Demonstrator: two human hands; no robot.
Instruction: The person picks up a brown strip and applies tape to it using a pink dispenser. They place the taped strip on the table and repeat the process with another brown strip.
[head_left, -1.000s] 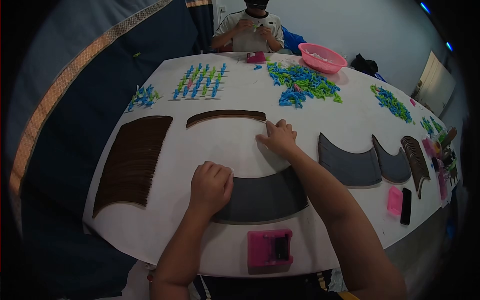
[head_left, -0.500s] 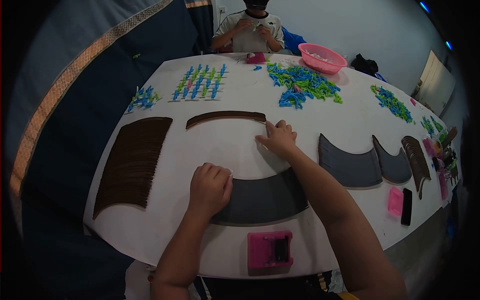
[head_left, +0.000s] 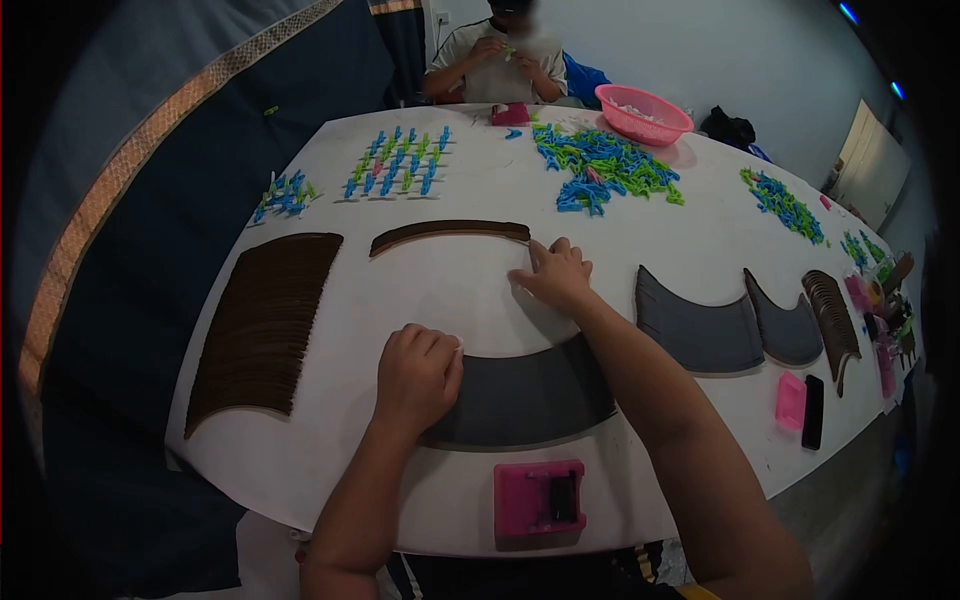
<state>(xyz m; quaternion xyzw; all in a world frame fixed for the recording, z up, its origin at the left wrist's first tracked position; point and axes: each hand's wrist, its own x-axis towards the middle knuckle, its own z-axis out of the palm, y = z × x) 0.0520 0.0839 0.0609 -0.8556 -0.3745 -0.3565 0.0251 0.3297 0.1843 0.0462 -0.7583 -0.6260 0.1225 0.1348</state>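
Observation:
My left hand (head_left: 418, 375) is closed at the left end of a dark grey curved stack (head_left: 525, 400), with a bit of something white at its fingertips, too small to name. Beyond the stack, my right hand (head_left: 556, 275) has its fingers apart and touches the right end of a thin brown curved strip stack (head_left: 450, 232). A pink holder with a black block (head_left: 520, 498) sits near the front edge. At the left lies a large brown stack of strips (head_left: 265, 325).
Two grey curved stacks (head_left: 695, 325) (head_left: 785, 322) and a brown one (head_left: 832, 320) lie right. Blue and green clips (head_left: 605, 165) are heaped at the back by a pink basket (head_left: 645, 115). Clips in rows (head_left: 395, 165) stand back left. A person (head_left: 500, 60) sits opposite.

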